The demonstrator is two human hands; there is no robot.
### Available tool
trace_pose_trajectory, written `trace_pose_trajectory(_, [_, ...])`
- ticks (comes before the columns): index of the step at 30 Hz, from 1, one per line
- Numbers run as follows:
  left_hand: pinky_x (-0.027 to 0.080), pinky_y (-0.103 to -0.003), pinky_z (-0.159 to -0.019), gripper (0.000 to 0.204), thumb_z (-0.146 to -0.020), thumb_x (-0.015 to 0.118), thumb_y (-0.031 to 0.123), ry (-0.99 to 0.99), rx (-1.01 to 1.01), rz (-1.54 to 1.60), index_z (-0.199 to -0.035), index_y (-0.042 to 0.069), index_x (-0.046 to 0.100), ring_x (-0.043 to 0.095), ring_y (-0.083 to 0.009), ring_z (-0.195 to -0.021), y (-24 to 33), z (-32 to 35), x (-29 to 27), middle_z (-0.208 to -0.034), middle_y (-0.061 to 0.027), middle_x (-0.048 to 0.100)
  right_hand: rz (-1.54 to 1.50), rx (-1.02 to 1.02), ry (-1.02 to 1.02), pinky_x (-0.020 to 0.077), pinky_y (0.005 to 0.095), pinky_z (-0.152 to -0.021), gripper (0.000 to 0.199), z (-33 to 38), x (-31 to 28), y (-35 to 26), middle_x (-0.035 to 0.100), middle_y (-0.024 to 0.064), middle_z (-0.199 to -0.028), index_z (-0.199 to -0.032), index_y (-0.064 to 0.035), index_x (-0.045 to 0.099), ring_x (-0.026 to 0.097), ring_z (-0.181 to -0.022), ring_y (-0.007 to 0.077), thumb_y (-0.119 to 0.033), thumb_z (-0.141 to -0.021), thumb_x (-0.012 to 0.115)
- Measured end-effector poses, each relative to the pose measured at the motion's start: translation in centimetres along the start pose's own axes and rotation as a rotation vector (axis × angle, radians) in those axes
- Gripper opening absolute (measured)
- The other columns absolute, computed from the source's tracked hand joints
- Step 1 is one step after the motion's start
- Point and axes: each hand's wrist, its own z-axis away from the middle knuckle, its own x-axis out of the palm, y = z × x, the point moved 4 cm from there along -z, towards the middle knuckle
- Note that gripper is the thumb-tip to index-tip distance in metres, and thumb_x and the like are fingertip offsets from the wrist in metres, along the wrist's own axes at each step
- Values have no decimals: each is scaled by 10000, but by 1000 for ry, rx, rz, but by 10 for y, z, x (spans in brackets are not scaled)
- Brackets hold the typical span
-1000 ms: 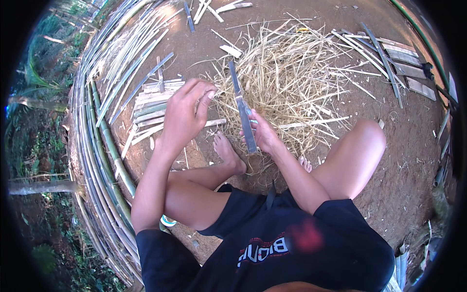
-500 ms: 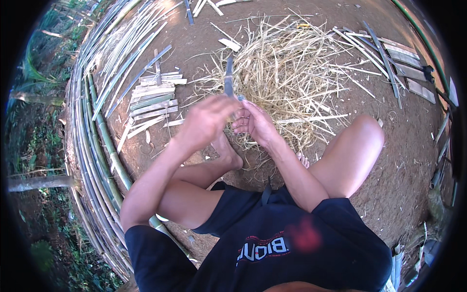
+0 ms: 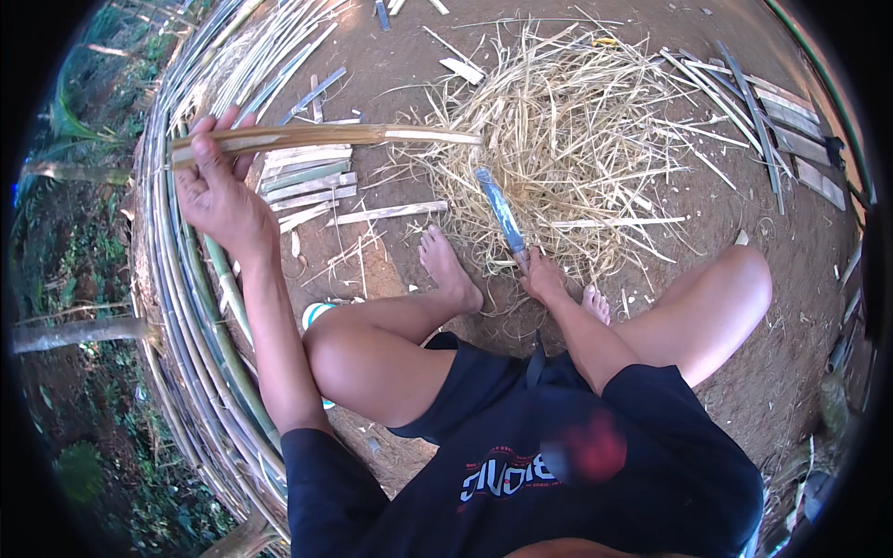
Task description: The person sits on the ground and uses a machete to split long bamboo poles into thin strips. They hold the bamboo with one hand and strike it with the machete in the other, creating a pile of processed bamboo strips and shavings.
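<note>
Bamboo strips (image 3: 316,138) sit bundled in your left hand (image 3: 216,191), fingers wrapped round one end, the bundle held level above the ground and reaching across to the edge of the shavings pile (image 3: 567,139). Your right hand (image 3: 542,277) is closed round the handle of a knife (image 3: 500,212), low by your feet, with the blade pointing away from you into the shavings.

Findings:
- Blade rests just beside your left foot (image 3: 449,270) and the toes of your right foot (image 3: 595,302), both bare. A slip or a backward pull of the handle could, in my judgement, bring the edge onto skin
- Grip on the bundle is at one end only. The free end may sag or fan out, and loose strips could slide from your fingers
- Strip edges look raw and splintered; drawing them through a bare palm risks cuts
- Cut slats (image 3: 307,177) lie on the ground near your left knee, and long bamboo poles (image 3: 186,307) curve along your left side. Either could catch the bundle if you swing it back
</note>
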Motion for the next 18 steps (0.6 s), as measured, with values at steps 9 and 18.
trace_pose_trajectory(9, [549,-489,-922,478,-1025,413,349,114,10,160,-1220,-87,422,637,-372,-1020,12,-16,-13,-1070,-241,598,-374,73,-8,515,441,-777,441,8,-46,-48,650,240,-953,-1086,19,489,664,-863,343,-327,-837,600])
trace_pose_trajectory(18, [417,-364,-751,491,-1004,375,489,24,-11,429,-1066,13,481,446,-181,-742,10,-11,-6,-829,-64,455,-1568,227,-209,428,236,-424,159,90,-130,-105,512,1,-664,-945,-62,525,489,-472,95,-187,-912,617])
